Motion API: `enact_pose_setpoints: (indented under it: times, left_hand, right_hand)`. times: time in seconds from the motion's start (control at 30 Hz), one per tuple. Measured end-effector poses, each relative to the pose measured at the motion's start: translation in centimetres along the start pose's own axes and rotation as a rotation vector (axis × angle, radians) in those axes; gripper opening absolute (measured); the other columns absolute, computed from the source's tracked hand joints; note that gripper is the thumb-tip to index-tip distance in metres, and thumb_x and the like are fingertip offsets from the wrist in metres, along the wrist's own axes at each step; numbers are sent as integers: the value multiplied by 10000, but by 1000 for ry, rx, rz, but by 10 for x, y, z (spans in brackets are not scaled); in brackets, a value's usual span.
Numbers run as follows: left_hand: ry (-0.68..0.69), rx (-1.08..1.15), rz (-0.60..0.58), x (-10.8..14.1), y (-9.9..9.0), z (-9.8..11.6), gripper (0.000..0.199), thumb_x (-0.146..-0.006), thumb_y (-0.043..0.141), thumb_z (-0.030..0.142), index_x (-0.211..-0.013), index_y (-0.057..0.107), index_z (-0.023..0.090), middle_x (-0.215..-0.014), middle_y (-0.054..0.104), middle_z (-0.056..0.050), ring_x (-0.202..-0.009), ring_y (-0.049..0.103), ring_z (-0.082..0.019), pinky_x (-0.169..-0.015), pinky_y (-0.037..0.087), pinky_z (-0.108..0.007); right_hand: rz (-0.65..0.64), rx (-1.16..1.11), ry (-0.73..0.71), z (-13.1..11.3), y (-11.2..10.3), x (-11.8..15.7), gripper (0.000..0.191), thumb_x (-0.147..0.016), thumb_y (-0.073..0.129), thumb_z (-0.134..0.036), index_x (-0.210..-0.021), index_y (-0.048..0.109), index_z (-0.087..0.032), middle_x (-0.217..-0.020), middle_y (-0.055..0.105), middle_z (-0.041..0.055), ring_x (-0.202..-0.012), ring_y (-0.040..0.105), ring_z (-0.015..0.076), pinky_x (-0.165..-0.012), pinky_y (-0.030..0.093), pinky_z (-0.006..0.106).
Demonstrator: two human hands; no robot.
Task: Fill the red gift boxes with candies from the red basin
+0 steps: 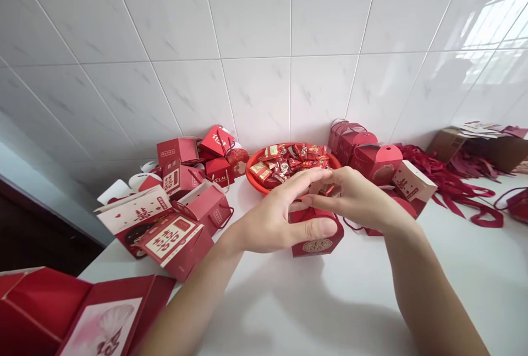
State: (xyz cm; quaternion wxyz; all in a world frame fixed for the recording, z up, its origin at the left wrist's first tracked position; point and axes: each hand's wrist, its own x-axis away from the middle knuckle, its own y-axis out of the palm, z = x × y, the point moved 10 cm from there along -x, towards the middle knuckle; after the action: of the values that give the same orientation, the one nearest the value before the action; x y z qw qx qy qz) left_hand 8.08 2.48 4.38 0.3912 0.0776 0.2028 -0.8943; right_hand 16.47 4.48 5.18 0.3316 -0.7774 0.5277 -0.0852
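A small red box (317, 239) with a round patterned emblem stands on the white table (264, 301), in front of an orange-red basket (252, 175) of wrapped candies (284, 164). Both hands are over this box and hide its top. My left hand (280, 215) is at its left side, thumb stretched across the front and fingers reaching over the top. From the right, my right hand (350, 196) arches over the box, its fingertips close to the left fingers. What the fingertips grip, if anything, is hidden.
Red and white gift boxes (177, 240) crowd the left side. More red boxes (373, 162) stand right of the basket. Dark red ribbons (445, 180) and an open cardboard box (478, 147) lie far right. A large red box (45, 301) fills the lower left corner. Behind is a tiled wall (256, 26).
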Motion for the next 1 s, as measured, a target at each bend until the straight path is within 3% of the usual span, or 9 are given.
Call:
enact_pose_setpoints:
  times: [0.17,0.27,0.33,0.47,0.57,0.67,0.8,0.9,1.0]
  left_hand:
    - [45,-16,37,3,1,3,698,-830,765,366,-1466,476,360,-1618,336,-56,-1478,321,-354,-1092,488,-467]
    - [82,-2,70,2,-2,7,646,-847,746,347,-1445,501,348,-1596,369,-69,-1404,444,-334,-1018,546,-405]
    - [100,-1,116,-2,-10,6,586,-873,716,335,-1424,520,322,-1547,438,-90,-1272,579,-293,-945,576,-358]
    - [139,-41,226,-18,-38,-15,376,-883,683,349,-1232,654,214,-1310,639,-109,-1039,683,-220,-907,574,-332]
    - [106,-115,325,-32,-63,-52,337,-841,696,385,-1104,699,175,-1127,707,-103,-990,686,-215,-909,570,-341]
    - [23,-224,378,-43,-76,-92,325,-801,687,410,-1007,723,161,-1046,721,-105,-973,694,-232,-912,574,-375]
    - [-74,-329,378,-47,-80,-121,300,-765,686,398,-948,737,166,-1004,746,-101,-907,712,-235,-882,593,-388]
    - [-107,-314,325,-48,-75,-124,292,-758,697,389,-954,740,176,-999,768,-81,-896,722,-233,-871,600,-375]
    - [-124,-336,326,-48,-75,-122,270,-761,695,386,-929,748,182,-999,778,-66,-898,722,-230,-888,592,-364]
  right_hand:
    - [174,255,83,5,-9,4,159,-844,589,-253,-705,645,-199,-561,577,-33,-494,484,114,-457,309,249]
    - [232,273,32,-3,-21,10,242,-863,579,-263,-632,595,-191,-527,516,-42,-477,434,98,-446,287,240]
    - [343,243,-14,-11,-40,21,285,-884,600,-320,-633,602,-185,-546,546,-33,-490,456,98,-450,317,235]
    - [792,159,-102,-29,-96,70,231,-849,700,-375,-717,683,-186,-610,633,-15,-528,561,116,-461,421,230]
    - [1208,208,-167,-42,-130,123,159,-798,765,-335,-744,718,-193,-669,677,5,-592,627,140,-511,492,253]
    - [1444,277,-147,-40,-150,157,135,-770,774,-322,-766,735,-193,-732,708,34,-653,662,173,-596,536,313]
    - [1416,366,65,-11,-178,168,128,-708,751,-338,-729,732,-213,-700,701,34,-655,671,204,-606,512,343]
    - [1368,507,241,15,-194,182,121,-669,735,-355,-694,724,-238,-616,668,14,-647,665,223,-688,498,383]
    - [1370,524,387,47,-204,203,166,-637,742,-397,-696,716,-244,-638,686,19,-618,641,233,-674,462,389]
